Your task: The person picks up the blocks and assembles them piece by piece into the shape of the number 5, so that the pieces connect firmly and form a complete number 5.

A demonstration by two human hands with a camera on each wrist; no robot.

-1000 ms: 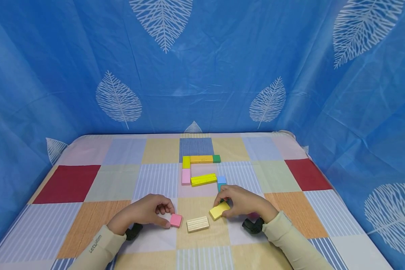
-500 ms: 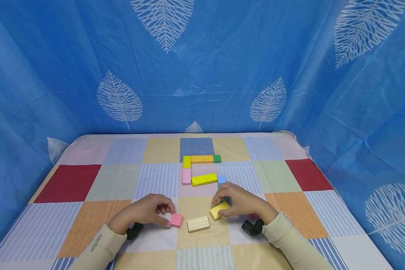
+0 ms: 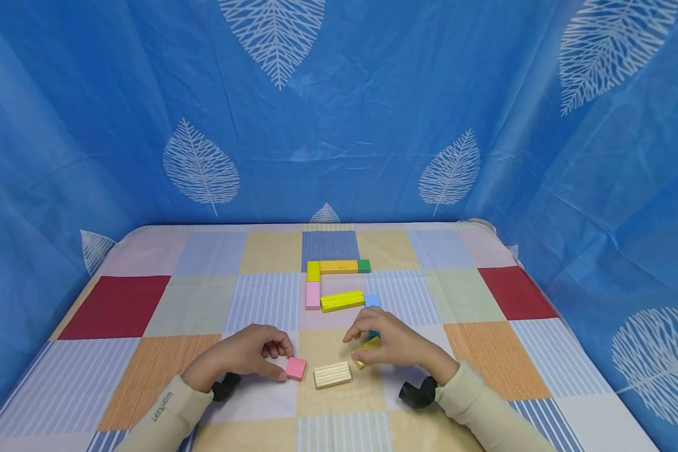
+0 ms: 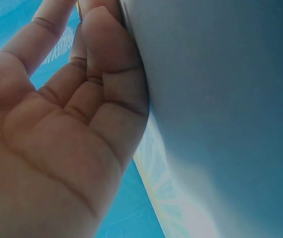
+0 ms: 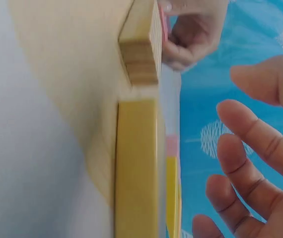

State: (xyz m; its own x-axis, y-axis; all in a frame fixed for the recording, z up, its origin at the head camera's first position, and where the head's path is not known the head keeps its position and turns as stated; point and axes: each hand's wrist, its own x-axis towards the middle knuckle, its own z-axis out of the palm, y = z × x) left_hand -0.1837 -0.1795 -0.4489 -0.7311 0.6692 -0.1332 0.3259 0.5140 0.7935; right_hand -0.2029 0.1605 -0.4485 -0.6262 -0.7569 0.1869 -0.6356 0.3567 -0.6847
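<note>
My left hand pinches a small pink block on the cloth between thumb and finger; its palm fills much of the left wrist view. My right hand hovers with spread fingers above a yellow block, and the right wrist view shows a gap between fingertips and block. From the head view that hand partly covers the yellow block. Between the hands lies a ridged, pale wooden block, its end close to the yellow one.
Farther back, a yellow block, an orange block, a green block and a light pink block form a bent line. Bright yellow pieces adjoin a blue block. The right hand partly hides a teal piece.
My right hand has let go of the yellow block and shifted slightly left, its fingers spreading. The yellow block stays on the cloth. The left hand keeps its place at the pink block.
</note>
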